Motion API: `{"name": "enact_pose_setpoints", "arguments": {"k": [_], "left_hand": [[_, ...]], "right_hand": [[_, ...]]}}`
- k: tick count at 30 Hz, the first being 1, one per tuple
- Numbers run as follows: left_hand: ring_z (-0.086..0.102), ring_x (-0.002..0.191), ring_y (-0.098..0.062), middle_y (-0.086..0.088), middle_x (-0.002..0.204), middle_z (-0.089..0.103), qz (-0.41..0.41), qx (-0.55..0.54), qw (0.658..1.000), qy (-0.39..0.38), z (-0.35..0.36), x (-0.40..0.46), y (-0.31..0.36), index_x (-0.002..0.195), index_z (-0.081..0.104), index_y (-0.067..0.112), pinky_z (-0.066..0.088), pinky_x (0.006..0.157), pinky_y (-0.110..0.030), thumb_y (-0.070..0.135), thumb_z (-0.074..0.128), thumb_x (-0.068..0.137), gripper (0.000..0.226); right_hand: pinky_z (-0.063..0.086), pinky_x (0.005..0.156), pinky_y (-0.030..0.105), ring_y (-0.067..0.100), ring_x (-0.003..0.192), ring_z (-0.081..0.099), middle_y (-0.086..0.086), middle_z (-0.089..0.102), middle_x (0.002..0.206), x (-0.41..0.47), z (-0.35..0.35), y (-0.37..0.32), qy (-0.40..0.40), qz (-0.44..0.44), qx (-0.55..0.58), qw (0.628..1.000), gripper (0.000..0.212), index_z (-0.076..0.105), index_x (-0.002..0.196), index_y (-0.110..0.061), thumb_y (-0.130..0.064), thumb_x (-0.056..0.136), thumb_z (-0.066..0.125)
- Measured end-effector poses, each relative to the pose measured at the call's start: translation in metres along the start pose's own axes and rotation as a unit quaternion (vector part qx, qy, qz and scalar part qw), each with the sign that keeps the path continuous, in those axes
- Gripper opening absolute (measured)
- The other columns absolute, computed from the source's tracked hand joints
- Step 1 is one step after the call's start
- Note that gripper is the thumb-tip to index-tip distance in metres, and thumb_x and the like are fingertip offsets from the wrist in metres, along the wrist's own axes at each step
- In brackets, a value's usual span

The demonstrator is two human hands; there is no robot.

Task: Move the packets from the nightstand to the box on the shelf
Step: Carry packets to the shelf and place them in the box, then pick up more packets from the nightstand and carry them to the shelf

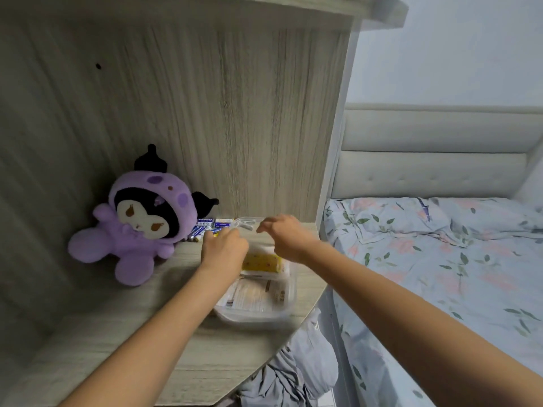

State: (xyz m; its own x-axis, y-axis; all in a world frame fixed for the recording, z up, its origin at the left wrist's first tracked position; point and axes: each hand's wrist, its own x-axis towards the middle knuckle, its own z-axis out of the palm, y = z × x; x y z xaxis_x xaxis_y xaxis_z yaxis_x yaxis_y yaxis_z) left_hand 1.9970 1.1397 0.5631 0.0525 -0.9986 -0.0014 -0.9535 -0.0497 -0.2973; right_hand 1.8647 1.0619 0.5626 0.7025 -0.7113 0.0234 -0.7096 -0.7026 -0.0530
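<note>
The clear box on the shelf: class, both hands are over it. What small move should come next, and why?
Probably lift the raised lid clear. Both hands, left hand and right hand, are at the far end of the clear box, which already holds a yellow packet and paper packets; more packets need an open top.

You've got a light wood-grain shelf w/ a rounded front edge, boxed in by matching panels at the back & left. On it: a purple plush toy leaning into the back-left corner, loose batteries just beside it along the back panel, & a clear plastic box near the right edge. To the right sits a bed under a floral sheet.
</note>
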Motion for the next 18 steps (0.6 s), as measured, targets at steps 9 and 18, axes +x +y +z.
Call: {"name": "enact_pose_setpoints", "arguments": {"k": [9, 18], "left_hand": [[0.054, 0.118, -0.025, -0.003, 0.121, 0.062, 0.076, -0.109, 0.987, 0.09, -0.024, 0.006, 0.029, 0.12, 0.065, 0.019, 0.041, 0.097, -0.035, 0.025, 0.048, 0.09, 0.035], [0.055, 0.111, -0.03, -0.005, 0.114, 0.064, 0.305, -0.168, 0.934, 0.072, -0.045, -0.035, 0.145, 0.112, 0.067, 0.02, 0.045, 0.089, -0.04, 0.025, 0.044, 0.095, 0.029]], "right_hand": [[0.049, 0.095, 0.037, 0.026, 0.123, 0.052, 0.006, 0.055, 0.134, -0.08, -0.01, 0.038, 0.06, 0.259, 0.118, 0.957, 0.044, 0.059, 0.128, -0.018, -0.003, 0.088, 0.048], [0.051, 0.093, 0.036, 0.023, 0.116, 0.058, 0.002, 0.063, 0.129, -0.282, 0.027, 0.047, 0.001, 0.52, 0.145, 0.842, 0.038, 0.064, 0.123, -0.021, -0.015, 0.087, 0.052]]}}
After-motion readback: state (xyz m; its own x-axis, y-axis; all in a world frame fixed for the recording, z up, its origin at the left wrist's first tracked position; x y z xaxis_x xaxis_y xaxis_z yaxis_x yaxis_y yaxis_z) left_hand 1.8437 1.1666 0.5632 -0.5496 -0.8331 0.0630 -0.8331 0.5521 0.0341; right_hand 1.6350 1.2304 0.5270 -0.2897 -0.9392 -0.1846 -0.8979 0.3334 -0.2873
